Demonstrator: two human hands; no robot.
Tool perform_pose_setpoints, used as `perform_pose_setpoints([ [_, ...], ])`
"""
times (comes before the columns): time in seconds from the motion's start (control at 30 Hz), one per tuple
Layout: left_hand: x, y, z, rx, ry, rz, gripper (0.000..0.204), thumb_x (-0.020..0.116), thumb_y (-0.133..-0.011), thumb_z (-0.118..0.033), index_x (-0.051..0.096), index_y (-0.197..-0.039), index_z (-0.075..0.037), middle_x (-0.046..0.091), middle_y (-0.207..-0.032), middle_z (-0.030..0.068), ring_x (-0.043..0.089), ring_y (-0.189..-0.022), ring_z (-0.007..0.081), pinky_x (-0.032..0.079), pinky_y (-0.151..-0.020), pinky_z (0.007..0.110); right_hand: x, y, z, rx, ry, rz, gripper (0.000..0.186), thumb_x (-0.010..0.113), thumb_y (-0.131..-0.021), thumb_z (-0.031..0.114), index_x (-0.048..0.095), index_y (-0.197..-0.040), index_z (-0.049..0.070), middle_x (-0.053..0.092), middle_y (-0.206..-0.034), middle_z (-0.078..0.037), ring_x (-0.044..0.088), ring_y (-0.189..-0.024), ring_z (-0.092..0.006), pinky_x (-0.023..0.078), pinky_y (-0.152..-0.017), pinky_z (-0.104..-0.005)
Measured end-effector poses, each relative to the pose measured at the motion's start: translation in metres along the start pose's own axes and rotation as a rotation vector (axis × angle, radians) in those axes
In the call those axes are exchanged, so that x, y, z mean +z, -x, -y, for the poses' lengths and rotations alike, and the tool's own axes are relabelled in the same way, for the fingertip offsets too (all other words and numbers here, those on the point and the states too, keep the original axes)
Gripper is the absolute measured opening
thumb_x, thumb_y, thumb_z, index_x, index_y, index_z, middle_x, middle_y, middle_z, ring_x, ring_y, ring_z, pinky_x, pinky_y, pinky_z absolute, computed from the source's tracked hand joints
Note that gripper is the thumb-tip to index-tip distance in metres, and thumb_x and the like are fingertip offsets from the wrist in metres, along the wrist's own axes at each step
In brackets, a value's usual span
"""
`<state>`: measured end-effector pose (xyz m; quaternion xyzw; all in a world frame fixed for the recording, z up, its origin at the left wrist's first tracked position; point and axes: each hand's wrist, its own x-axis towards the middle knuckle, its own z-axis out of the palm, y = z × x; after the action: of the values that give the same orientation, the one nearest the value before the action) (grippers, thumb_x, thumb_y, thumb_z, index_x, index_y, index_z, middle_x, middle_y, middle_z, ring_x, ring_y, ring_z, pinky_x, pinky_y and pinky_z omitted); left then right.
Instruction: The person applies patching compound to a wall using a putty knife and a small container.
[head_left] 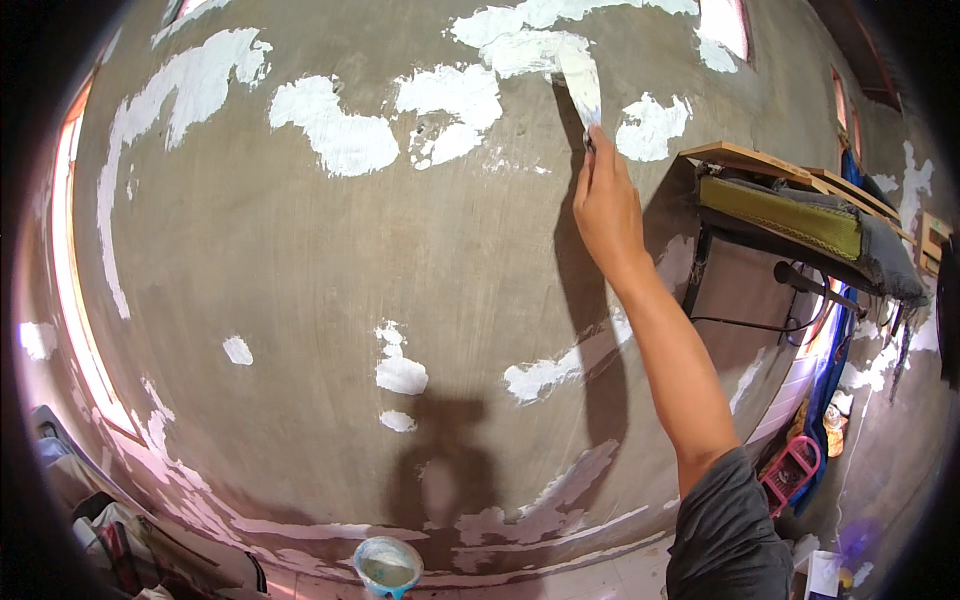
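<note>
My right hand (607, 195) is raised high against a grey-brown wall (440, 240), its fingers closed round the handle of a putty knife (579, 82). White paste coats the knife's broad blade, and its end lies on a fresh white patch (525, 52) near the top. More white patches (345, 130) are spread over the wall to the left and lower down. Low in the middle is a light-blue bowl (388, 565) with pale paste in it; what supports it cannot be made out. My left hand is out of view.
Right of my arm, a wooden shelf board (760, 160) with a dark, yellow-sided padded thing (790, 215) juts from the wall, a cable hanging below. A pink plastic item (792, 474) sits lower right. Piled cloth and bags (130, 540) lie lower left, near a bright window (72, 240).
</note>
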<state>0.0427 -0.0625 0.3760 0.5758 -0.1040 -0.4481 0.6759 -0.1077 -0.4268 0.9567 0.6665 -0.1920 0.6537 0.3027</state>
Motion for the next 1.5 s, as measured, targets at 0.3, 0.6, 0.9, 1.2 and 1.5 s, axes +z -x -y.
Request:
perform_pose_setpoints([
  [0.3, -0.007, -0.01, 0.013, 0.07, 0.075, -0.02, 0.013, 0.061, -0.098, -0.023, 0.058, -0.095, -0.011, 0.053, -0.06, 0.0017, 0.044, -0.038, 0.0108, 0.029, -0.031, 0.024, 0.01, 0.0, 0.032, 0.038, -0.035, 0.099, 0.036, 0.049, -0.099, 0.013, 0.049, -0.134, 0.003, 0.061, -0.101, -0.026, 0.062, -0.084, -0.0455, 0.051, -0.072, -0.0521],
  [0.6, -0.019, -0.023, 0.028, 0.055, 0.038, 0.041, 0.013, 0.061, -0.098, -0.022, 0.06, -0.101, -0.009, 0.053, -0.061, 0.002, 0.045, -0.039, 0.0108, 0.03, -0.031, 0.024, 0.005, -0.015, 0.035, 0.06, 0.044, 0.177, 0.035, 0.051, -0.098, 0.011, 0.05, -0.134, 0.006, 0.063, -0.109, -0.024, 0.063, -0.09, -0.044, 0.052, -0.075, -0.0497],
  [0.9, -0.008, -0.008, 0.007, 0.053, -0.019, 0.013, 0.01, 0.057, -0.099, -0.019, 0.059, -0.102, -0.009, 0.053, -0.061, 0.002, 0.045, -0.039, 0.011, 0.031, -0.032, 0.023, -0.015, 0.012, 0.048, 0.069, -0.031, 0.203, 0.034, 0.052, -0.098, 0.012, 0.051, -0.132, 0.007, 0.065, -0.105, -0.024, 0.063, -0.091, -0.0438, 0.051, -0.076, -0.0506],
  [1.2, -0.009, -0.014, 0.017, 0.058, 0.021, 0.065, 0.013, 0.059, -0.099, -0.023, 0.058, -0.102, -0.01, 0.052, -0.062, 0.0011, 0.044, -0.04, 0.0097, 0.032, -0.033, 0.023, -0.022, 0.025, 0.018, 0.1, 0.026, 0.192, 0.034, 0.05, -0.099, 0.015, 0.051, -0.132, 0.006, 0.063, -0.098, -0.024, 0.064, -0.083, -0.0447, 0.052, -0.072, -0.0523],
  [1.5, -0.008, -0.015, 0.013, 0.069, -0.031, 0.123, 0.017, 0.06, -0.098, -0.026, 0.059, -0.096, -0.01, 0.056, -0.065, 0.0019, 0.048, -0.044, 0.0092, 0.033, -0.035, 0.022, -0.038, 0.038, 0.014, 0.179, -0.076, 0.193, 0.032, 0.049, -0.1, 0.012, 0.052, -0.131, 0.004, 0.063, -0.115, -0.025, 0.061, -0.104, -0.0442, 0.05, -0.088, -0.0464],
])
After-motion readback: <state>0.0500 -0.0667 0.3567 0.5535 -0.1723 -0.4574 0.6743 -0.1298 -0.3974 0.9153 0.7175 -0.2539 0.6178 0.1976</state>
